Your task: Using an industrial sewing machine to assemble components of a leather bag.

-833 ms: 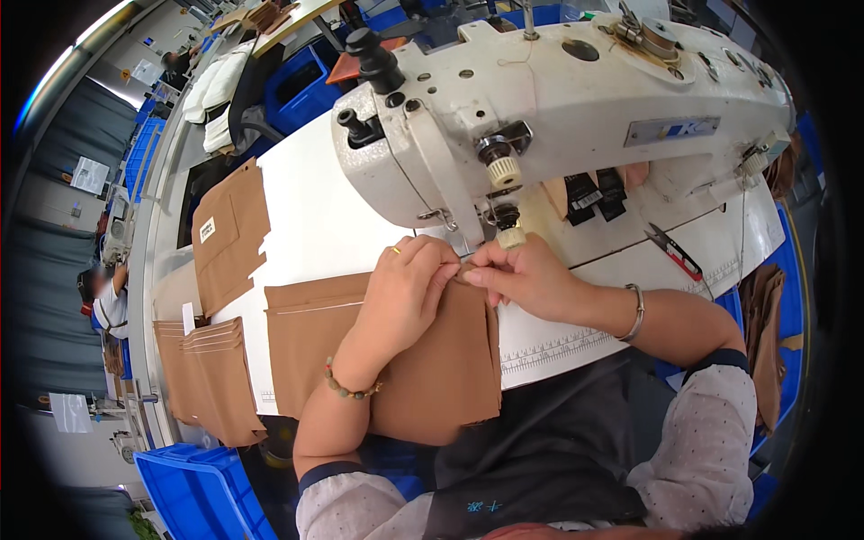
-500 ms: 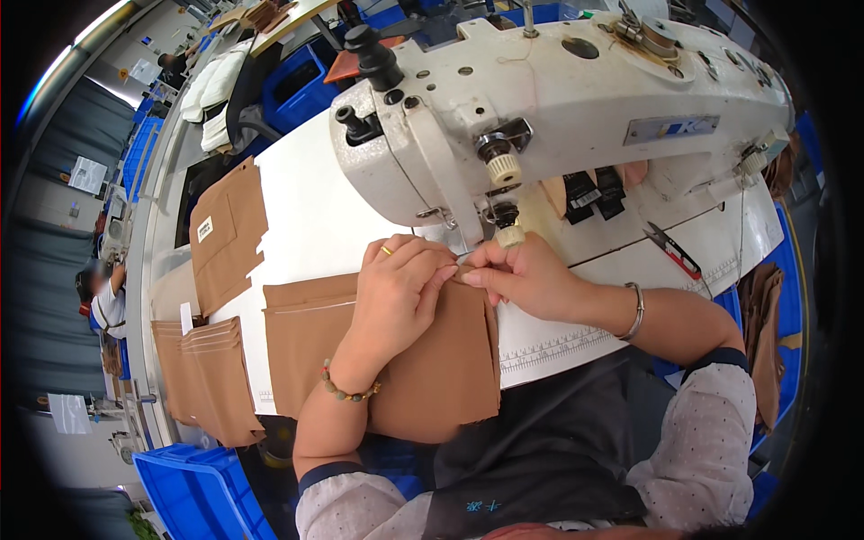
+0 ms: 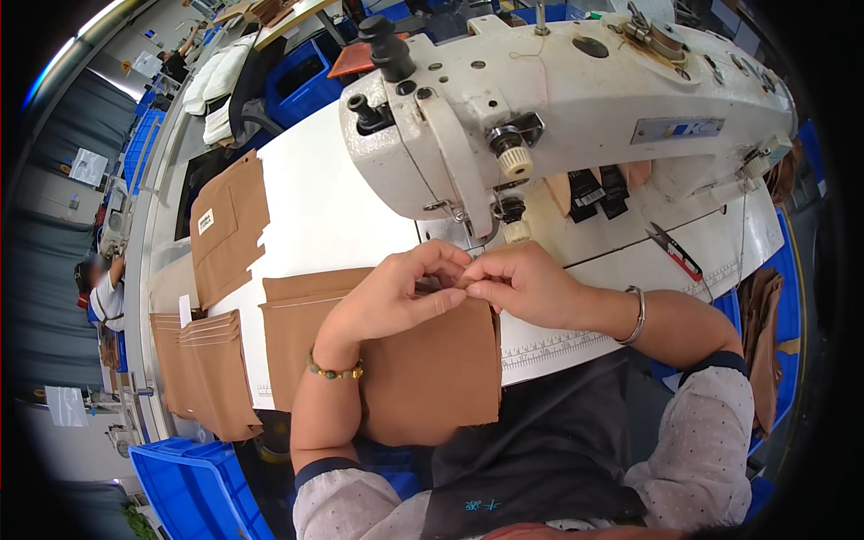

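My left hand (image 3: 396, 297) and my right hand (image 3: 526, 288) meet just below the needle area of a white sewing machine (image 3: 576, 99). Both have fingers pinched on the top right corner of a brown fabric piece (image 3: 423, 378), which lies over the white table edge and hangs toward my lap. My left thumb points right, with its index finger curved above it. My right thumb and index finger press on a small folded bit of the cloth. Red-and-black thread snips (image 3: 675, 252) lie right of my right hand.
Brown pieces with a patch pocket (image 3: 225, 225) and stitched brown pieces (image 3: 198, 369) lie at left. Black labels (image 3: 594, 193) sit under the machine arm. Blue bins (image 3: 180, 486) stand at lower left, behind and at right, one holding brown fabric (image 3: 760, 351). Another person (image 3: 103, 288) works at far left.
Both hands have shifted slightly back from the needle toward me. My left hand has turned, its fingertips lifting and its thumb now lying flatter along the fabric's corner.
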Motion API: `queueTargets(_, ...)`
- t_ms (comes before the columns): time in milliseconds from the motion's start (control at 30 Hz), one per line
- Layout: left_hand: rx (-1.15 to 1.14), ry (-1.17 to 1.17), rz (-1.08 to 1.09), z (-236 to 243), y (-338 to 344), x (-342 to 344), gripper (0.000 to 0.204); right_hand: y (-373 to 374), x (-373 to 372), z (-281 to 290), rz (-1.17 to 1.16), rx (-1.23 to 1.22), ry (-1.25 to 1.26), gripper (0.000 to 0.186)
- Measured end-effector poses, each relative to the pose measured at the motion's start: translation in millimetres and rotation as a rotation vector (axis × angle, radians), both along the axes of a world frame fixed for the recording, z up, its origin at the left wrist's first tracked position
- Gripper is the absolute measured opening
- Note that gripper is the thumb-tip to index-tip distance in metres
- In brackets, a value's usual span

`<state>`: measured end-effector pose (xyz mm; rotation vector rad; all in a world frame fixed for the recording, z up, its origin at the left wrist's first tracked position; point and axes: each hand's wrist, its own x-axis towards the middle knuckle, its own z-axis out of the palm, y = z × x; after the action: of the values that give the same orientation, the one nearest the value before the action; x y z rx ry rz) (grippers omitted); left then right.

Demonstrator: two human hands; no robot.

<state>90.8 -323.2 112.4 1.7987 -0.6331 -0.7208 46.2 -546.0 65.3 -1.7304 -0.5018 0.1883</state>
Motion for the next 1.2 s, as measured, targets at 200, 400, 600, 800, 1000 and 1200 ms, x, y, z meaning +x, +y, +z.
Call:
queueTargets(200,0.120,-0.026,0.052,-7,1,1,0.019,0,0,3,-0.020,-0.008,0.119,0.013)
queueTargets(400,-0.001,0.036,0.154,-13,5,1,0.011,0,1,0,-0.032,0.040,0.142,0.016)
queueTargets(600,-0.038,0.044,0.147,-8,4,3,0.011,0,0,3,-0.021,0.040,0.154,0.017)
queueTargets(800,0.036,-0.003,0.170,-9,6,4,0.008,2,-4,2,-0.011,0.034,0.085,0.023)
queueTargets(1000,0.040,-0.212,0.216,0,2,1,0.007,7,-11,0,0.013,0.108,0.355,0.020)
queueTargets(1200,-0.084,-0.294,0.339,37,12,-15,0.004,15,-40,13,0.125,0.150,0.528,0.017)
